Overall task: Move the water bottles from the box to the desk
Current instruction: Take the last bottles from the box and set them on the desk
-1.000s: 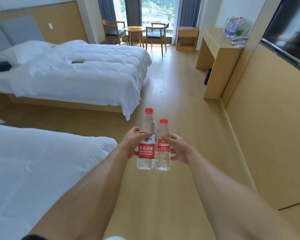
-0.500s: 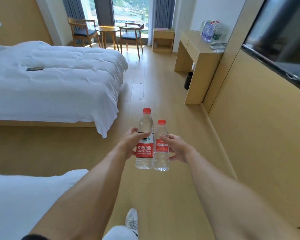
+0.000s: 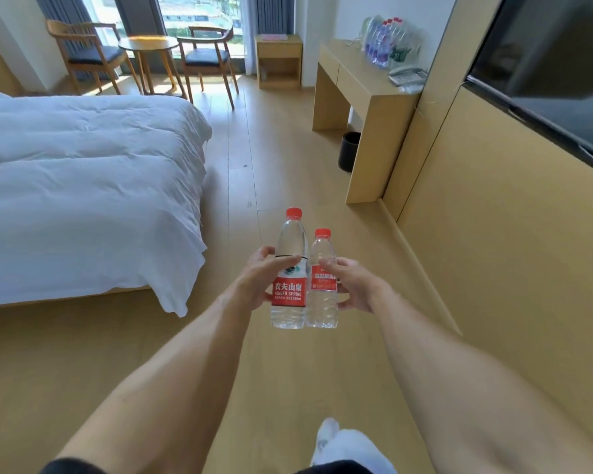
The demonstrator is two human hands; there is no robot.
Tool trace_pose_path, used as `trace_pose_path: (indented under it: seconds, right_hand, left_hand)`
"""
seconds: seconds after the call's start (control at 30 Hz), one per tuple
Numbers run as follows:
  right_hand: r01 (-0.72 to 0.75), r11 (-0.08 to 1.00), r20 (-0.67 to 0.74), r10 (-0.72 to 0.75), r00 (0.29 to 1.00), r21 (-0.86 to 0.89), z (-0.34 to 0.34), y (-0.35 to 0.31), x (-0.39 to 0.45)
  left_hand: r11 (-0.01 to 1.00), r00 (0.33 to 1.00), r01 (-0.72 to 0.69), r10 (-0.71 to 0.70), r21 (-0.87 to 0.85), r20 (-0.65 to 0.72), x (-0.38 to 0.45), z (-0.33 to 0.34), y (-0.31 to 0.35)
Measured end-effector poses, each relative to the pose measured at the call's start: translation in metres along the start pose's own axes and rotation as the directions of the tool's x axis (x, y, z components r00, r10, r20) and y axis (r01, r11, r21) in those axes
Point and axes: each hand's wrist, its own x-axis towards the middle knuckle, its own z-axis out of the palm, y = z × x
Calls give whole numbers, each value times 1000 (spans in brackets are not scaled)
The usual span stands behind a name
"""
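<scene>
- The left hand point(image 3: 259, 280) holds the taller bottle point(image 3: 289, 268) upright, fingers point(image 3: 266, 252) and thumb curled round its body just above the label.
- Its red label reads "农夫山泉" with "NONGFU SPRING" below; a smaller line under that is too fine to read for sure.
- The right hand point(image 3: 351, 283) grips the shorter bottle point(image 3: 321, 282), thumb across the top of its label – the other fingers are hidden behind the bottle.
- The shorter bottle's red label carries white Chinese characters, but they are blurred and cannot be read.
- Both bottles have red caps, stand side by side and touch, held out over the wooden floor point(image 3: 281, 148).
- The desk point(image 3: 363, 80) stands well ahead on the right against the wall; on its surface sits a cluster of bottles point(image 3: 386, 41) in clear wrap, their labels too small to make out, with a telephone point(image 3: 406, 75) beside them.
- A dark bin point(image 3: 349, 150) stands under the desk, partly hidden by its side panel.
- A bed point(image 3: 89, 186) with white bedding lies on the left, cut off by the frame edge.
- A dark screen point(image 3: 545, 70) on the right wall is cut off too – so is a white shoe point(image 3: 327, 436) at the bottom.
</scene>
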Motion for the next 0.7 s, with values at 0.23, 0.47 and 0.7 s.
trace_pose_path:
  seconds: [0.23, 0.47, 0.7]
  right_hand:
    - [2, 1000, 89, -1, 996, -16, -4, -62, 119]
    - [6, 998, 240, 8, 971, -57, -12, -151, 251]
    - [25, 994, 294, 9, 956, -110, -39, -228, 342]
  left_hand:
    - [1000, 996, 5, -5, -4, -86, 102, -32, 47]
    - [1000, 972, -5, -1, -26, -235, 210, -61, 121]
    - [997, 957, -25, 3, -73, -289, 301, -64, 179]
